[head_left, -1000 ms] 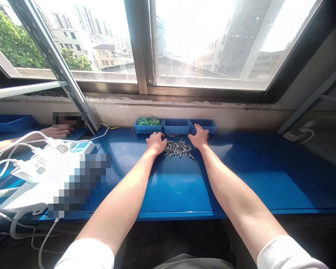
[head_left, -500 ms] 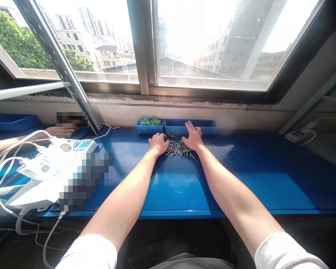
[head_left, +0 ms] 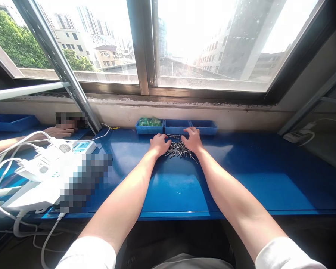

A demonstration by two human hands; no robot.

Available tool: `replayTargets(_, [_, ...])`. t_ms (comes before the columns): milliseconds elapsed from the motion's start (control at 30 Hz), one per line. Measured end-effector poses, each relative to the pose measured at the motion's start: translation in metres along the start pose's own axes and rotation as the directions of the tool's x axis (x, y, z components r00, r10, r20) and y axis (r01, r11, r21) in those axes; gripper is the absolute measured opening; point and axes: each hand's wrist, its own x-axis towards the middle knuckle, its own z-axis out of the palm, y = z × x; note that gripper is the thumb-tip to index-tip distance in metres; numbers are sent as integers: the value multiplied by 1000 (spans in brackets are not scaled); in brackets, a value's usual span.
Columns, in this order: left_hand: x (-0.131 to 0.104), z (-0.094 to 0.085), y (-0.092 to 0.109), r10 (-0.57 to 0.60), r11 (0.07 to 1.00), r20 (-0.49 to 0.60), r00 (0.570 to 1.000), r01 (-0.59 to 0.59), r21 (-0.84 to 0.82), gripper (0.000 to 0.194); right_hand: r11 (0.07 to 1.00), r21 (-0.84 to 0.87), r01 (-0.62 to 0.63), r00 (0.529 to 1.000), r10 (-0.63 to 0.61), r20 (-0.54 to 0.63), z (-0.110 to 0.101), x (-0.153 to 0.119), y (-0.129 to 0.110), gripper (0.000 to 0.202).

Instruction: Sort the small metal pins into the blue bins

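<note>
A pile of small shiny metal pins that look like blind rivets [head_left: 179,149] lies on the blue table between my two hands. My left hand [head_left: 158,144] rests at the pile's left side, fingers bent and thumb apart, its thumb side toward the metal. On the right side my right hand [head_left: 192,140] is curved with thumb and fingers apart, at the pile's edge. A few more rivets [head_left: 173,136] lie behind the pile, close to the bins. Neither hand shows anything gripped, though the undersides are hidden.
Behind the hands stand blue bins: one with green packets [head_left: 149,122], a middle bin [head_left: 177,129] and a right bin [head_left: 204,130]. White plugs and cables crowd a power strip [head_left: 85,147] at left. Another person's hand [head_left: 62,130] is beyond it, near a metal post [head_left: 82,99].
My right hand's fingers have drawn in from an outstretched pose over the bin edge to a more curled one. My left hand and the pile look nearly the same.
</note>
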Motion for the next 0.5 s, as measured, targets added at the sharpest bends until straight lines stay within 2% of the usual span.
replayTargets(67, [-2, 0, 1, 71, 997, 24, 997, -71, 2, 45, 999, -17, 27, 998, -26, 51, 0, -3, -4, 32])
replayTargets(133, [-4, 0, 2, 129, 991, 61, 990, -131, 27, 48, 998, -47, 38, 988, -30, 153, 0, -5, -7, 30])
replayTargets(267, [-7, 1, 4, 157, 982, 125, 980, -168, 84, 50, 997, -66, 28, 952, -7, 306, 3, -7, -11, 31])
replayTargets(500, [-7, 3, 3, 172, 978, 121, 978, -184, 101, 52, 997, -53, 48, 932, -25, 362, 2, -5, -16, 28])
